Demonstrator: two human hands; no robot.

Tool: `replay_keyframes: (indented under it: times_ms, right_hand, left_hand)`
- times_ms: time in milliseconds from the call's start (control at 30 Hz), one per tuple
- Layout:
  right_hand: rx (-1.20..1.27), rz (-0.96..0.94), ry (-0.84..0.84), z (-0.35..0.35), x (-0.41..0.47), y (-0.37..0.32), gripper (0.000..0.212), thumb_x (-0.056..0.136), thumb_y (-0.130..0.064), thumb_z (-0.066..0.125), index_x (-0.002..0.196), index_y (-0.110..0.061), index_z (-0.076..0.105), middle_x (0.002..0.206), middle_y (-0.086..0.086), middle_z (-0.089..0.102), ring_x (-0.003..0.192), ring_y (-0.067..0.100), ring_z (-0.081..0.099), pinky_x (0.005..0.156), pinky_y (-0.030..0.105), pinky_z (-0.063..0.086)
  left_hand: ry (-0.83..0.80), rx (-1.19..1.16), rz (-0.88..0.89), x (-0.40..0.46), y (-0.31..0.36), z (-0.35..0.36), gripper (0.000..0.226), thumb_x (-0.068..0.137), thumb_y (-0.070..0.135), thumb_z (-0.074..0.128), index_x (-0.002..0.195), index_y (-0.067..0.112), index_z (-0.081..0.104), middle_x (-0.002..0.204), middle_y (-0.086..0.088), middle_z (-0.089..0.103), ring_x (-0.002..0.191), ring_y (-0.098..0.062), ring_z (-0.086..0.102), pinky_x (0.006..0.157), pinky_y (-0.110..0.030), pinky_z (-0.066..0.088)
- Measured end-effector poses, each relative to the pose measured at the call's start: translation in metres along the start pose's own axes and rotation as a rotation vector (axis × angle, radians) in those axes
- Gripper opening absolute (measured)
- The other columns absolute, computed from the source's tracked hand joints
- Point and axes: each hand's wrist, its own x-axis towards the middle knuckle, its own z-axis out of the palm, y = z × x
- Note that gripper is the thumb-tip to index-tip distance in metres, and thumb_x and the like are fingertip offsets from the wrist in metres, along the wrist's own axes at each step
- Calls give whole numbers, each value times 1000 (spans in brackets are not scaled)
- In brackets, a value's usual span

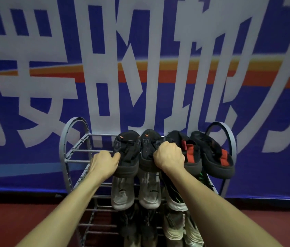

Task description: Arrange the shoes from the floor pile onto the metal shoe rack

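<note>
A grey metal shoe rack (73, 150) stands against a blue banner wall. On its top shelf sit two black shoes with orange marks, the left black shoe (127, 148) and the right black shoe (148, 148), heels toward me. My left hand (103, 163) grips the left one at its side. My right hand (169, 155) is closed over the right one. Beside them lie two black slippers with red straps (212, 155). The middle shelf holds two grey sneakers (135, 189) and a black shoe with a white sole (174, 195).
The bottom shelf carries dark shoes (135, 223) and pale sneakers (181, 227). The rack's left halves show bare bars (80, 151). The blue banner (140, 68) hangs right behind the rack. Red floor (24, 220) lies on both sides.
</note>
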Motion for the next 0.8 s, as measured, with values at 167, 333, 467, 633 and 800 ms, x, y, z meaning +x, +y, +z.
replay_keyframes:
  times_ms: [167,333,467,633,800]
  right_hand:
    - [13,-19,10,-1,-3,1,21,88,-17,46,95,-6,64,98,13,66,86,32,62,63,34,44]
    - [227,-7,40,-1,-21,13,36,94,-27,33,88,-4,60,101,20,65,91,40,59,66,34,37]
    - [330,-43,41,7,-35,29,45,97,-35,25,96,-3,57,102,21,62,97,43,56,69,39,34]
    - [364,-82,64,20,-32,42,42,97,-36,26,91,-7,54,101,22,63,97,43,55,68,38,31]
    - [445,-80,79,24,-29,47,41,96,-39,30,87,-8,55,95,23,64,92,43,56,69,40,36]
  left_hand:
    - [-9,-18,-78,10,8,-3,43,87,42,52,63,7,56,78,-19,65,73,-35,58,61,-31,40]
    - [17,12,-123,26,14,-2,49,88,46,51,88,0,67,101,-26,68,91,-41,63,76,-40,50]
    - [74,85,-95,25,10,-2,53,86,56,47,81,5,60,100,-22,66,90,-40,61,73,-41,47]
    - [129,-91,-32,-7,0,6,53,93,53,30,90,9,61,94,-17,65,90,-38,59,75,-42,45]
    - [27,-264,47,-35,-13,2,41,96,48,30,98,22,62,80,0,66,76,-24,64,69,-38,48]
